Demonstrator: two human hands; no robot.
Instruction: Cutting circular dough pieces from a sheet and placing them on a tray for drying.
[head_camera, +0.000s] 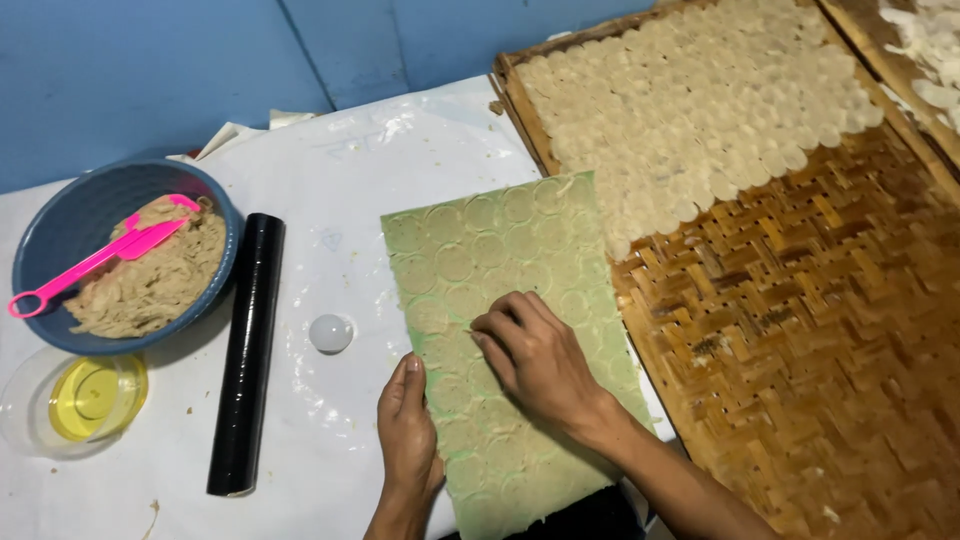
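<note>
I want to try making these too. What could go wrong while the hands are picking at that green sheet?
The dough circles on the green sheet look thin, so the right hand picking at one might tear it. The left hand pins only the sheet's edge, so it could slide. The black roller lies loose and might roll into the dish of yellow oil.

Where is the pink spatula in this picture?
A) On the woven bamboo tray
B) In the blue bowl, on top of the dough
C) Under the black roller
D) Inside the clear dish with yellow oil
B: the pink spatula lies across the blue bowl, its blade resting on the brownish dough, while the black roller and the clear dish of yellow oil sit apart from it on the white sheet.
</note>
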